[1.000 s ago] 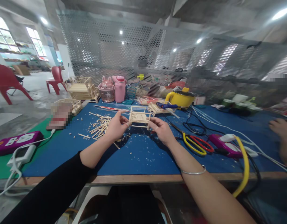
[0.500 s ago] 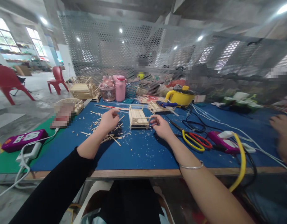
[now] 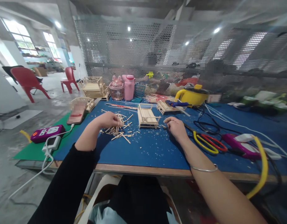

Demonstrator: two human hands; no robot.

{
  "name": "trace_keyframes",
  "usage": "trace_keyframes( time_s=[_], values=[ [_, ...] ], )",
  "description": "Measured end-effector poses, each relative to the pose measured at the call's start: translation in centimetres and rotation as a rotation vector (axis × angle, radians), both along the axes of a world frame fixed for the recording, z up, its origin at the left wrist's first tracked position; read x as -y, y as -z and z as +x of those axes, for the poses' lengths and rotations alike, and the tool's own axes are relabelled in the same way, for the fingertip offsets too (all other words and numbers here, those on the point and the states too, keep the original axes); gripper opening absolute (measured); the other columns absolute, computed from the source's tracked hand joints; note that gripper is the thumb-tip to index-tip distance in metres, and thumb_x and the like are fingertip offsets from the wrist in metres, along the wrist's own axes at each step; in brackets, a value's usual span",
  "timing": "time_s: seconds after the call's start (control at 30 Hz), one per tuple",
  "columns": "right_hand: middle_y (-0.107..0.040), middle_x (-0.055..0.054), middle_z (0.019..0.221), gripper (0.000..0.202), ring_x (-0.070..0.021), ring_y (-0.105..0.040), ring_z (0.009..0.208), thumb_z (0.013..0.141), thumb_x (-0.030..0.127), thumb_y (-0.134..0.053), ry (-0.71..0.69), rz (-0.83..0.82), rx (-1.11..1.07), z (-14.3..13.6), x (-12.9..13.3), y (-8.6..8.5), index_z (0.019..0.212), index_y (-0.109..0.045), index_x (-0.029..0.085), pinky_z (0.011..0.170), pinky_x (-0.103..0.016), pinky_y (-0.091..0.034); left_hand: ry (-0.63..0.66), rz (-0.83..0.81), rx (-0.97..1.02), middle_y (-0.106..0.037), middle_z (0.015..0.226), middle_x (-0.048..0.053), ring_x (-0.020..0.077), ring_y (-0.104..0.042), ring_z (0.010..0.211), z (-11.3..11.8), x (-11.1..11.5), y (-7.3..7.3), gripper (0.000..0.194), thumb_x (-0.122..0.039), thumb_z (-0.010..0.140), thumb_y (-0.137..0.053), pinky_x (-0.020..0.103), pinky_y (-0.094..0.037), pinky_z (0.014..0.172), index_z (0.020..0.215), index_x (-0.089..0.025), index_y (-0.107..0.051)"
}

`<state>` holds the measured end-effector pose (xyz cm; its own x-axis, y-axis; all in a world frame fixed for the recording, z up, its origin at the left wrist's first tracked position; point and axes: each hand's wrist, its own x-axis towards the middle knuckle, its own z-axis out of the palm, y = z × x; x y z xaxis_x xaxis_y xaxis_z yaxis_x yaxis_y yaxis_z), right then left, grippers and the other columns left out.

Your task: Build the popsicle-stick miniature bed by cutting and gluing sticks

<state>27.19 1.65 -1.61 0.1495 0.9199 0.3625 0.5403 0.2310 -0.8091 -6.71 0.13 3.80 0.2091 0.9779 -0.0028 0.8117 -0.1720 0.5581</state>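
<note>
My left hand [image 3: 108, 119] reaches over a loose heap of thin wooden sticks [image 3: 117, 132], fingers pinched together at its far right side. What sits between those fingertips is too small to make out. A miniature wooden bed [image 3: 147, 117] with slats and rails stands upright on the blue mat, between my hands and touched by neither. To its right, my right hand [image 3: 177, 128] is low over the mat, its fingers curled in towards the thumb. Its fingertips are close to a tiny pale scrap; any held piece is hidden.
Scissors [image 3: 205, 143] with yellow and red handles lie right, near cables and a purple power strip [image 3: 241, 146]. Behind stand another wooden model [image 3: 165, 107] with blue-handled pliers [image 3: 177, 103], a yellow pot [image 3: 192, 95] and a pink flask [image 3: 129, 88]. A phone [image 3: 77, 112] leans at left.
My view has turned left. My right hand has drawn away from the bed's rail, and its fingers have curled. My left hand has dipped into the stick heap.
</note>
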Motion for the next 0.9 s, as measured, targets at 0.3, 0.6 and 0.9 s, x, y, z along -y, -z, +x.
trace_keyframes(
  time_s=[0.3,0.6,0.9],
  values=[
    [-0.051,0.003,0.051,0.030,-0.0135,-0.041,0.045,0.071,0.028,-0.045,0.001,0.065,0.008,-0.5,0.5,-0.3,0.088,-0.068,0.018,0.050,-0.027,-0.034,0.276,-0.152,-0.102,-0.061,0.051,-0.003,0.0125,-0.051,0.050,2.3,0.8,1.2,0.011,-0.018,0.053,-0.066,0.021,-0.032,0.048,0.061,-0.022,-0.072],
    [-0.047,0.004,0.055,0.030,-0.0119,-0.037,0.048,0.078,0.041,-0.051,0.010,0.101,0.018,-1.3,1.5,-1.4,0.091,-0.063,0.017,0.051,-0.027,-0.031,0.227,0.056,-0.061,-0.066,0.069,0.000,0.0155,-0.057,0.067,1.3,0.0,1.0,0.010,-0.021,0.062,-0.058,0.023,-0.039,0.061,0.068,-0.020,-0.066],
    [-0.049,0.004,0.064,0.027,-0.0116,-0.041,0.054,0.072,0.034,-0.058,0.013,0.140,0.015,-1.4,1.0,-1.0,0.093,-0.060,0.018,0.057,-0.027,-0.036,0.176,0.136,-0.115,-0.072,0.085,0.004,0.0189,-0.061,0.077,2.8,0.6,0.9,0.026,-0.020,0.065,-0.055,0.025,-0.041,0.066,0.083,-0.022,-0.073]
  ],
)
